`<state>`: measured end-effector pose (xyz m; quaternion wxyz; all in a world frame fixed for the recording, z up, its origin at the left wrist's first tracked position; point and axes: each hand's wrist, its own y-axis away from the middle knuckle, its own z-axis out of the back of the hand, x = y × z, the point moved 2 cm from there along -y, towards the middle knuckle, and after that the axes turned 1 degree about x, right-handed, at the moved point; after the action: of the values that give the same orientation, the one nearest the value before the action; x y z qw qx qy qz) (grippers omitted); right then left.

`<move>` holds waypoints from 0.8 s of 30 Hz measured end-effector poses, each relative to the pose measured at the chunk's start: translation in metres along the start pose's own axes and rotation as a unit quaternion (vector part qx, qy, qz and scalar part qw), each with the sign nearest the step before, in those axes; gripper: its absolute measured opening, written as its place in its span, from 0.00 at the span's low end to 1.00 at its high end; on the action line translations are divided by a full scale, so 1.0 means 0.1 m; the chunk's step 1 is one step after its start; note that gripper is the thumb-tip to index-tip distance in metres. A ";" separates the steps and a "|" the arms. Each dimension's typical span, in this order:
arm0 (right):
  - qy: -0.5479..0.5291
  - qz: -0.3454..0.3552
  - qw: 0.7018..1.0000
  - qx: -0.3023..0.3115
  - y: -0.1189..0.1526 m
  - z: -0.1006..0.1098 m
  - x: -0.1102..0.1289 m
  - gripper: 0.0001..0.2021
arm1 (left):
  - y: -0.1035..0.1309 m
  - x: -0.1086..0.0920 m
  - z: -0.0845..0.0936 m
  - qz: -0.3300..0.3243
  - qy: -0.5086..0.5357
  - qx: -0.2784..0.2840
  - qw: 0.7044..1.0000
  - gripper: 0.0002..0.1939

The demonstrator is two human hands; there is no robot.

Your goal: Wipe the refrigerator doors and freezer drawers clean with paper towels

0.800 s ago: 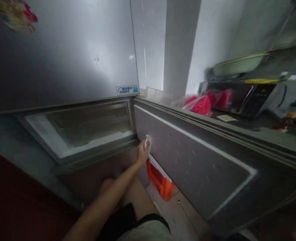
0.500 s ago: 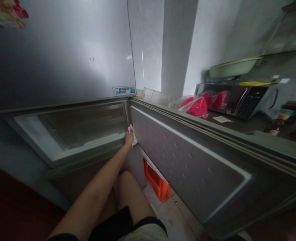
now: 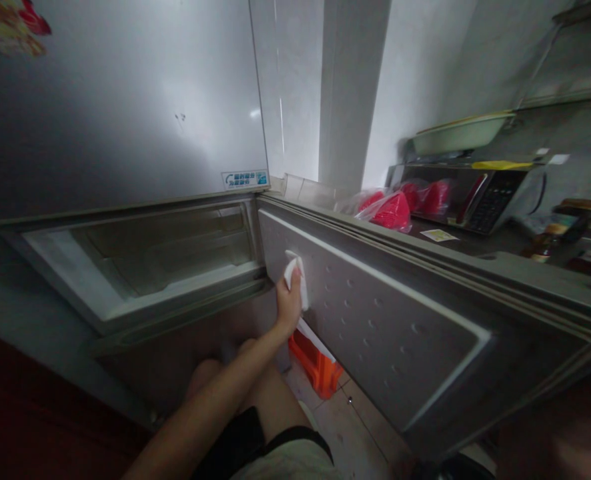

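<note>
My left hand [image 3: 289, 303] reaches out from the lower left, its fingers closed on a white cloth [image 3: 303, 287]. The cloth is pressed against the dimpled inner panel of the open fridge door [image 3: 365, 313], near the hinge side. To the left of the hand is the open compartment of the fridge [image 3: 175, 250], with a pale rim and a translucent drawer front inside. At the dark lower right corner, beside the door's outer end, a dim blurred shape may be my right hand [image 3: 568, 433]; its fingers cannot be made out.
The upper fridge door [image 3: 140, 100] is closed. An orange plastic stool [image 3: 318, 367] stands on the tiled floor below the open door. Behind the door, a counter holds a microwave [image 3: 475, 197], red items in a plastic bag [image 3: 388, 210], a pale green basin [image 3: 463, 133] and jars [image 3: 545, 243].
My left hand has moved right with the cloth, from the hinge corner onto the door's inner panel. The view has shifted slightly.
</note>
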<state>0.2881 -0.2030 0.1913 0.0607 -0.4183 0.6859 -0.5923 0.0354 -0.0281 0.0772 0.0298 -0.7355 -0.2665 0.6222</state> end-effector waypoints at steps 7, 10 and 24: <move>-0.040 0.052 0.998 0.004 -0.01 -0.03 0.09 0.14 | 1.52 -0.67 -0.38 -0.474 -0.080 0.248 0.841 0.22; -0.042 0.051 0.998 0.007 -0.01 -0.03 0.09 0.15 | 1.71 -0.78 -0.48 -0.602 -0.073 0.265 0.750 0.18; -0.027 0.061 0.998 -0.002 -0.01 0.01 -0.05 0.16 | -0.10 0.09 -0.01 -0.208 -0.077 0.044 0.974 0.21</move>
<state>0.2920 -0.2004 0.1898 0.1149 -0.3917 0.7094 -0.5745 0.0333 -0.0155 0.0733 0.1704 -0.6120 -0.3876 0.6679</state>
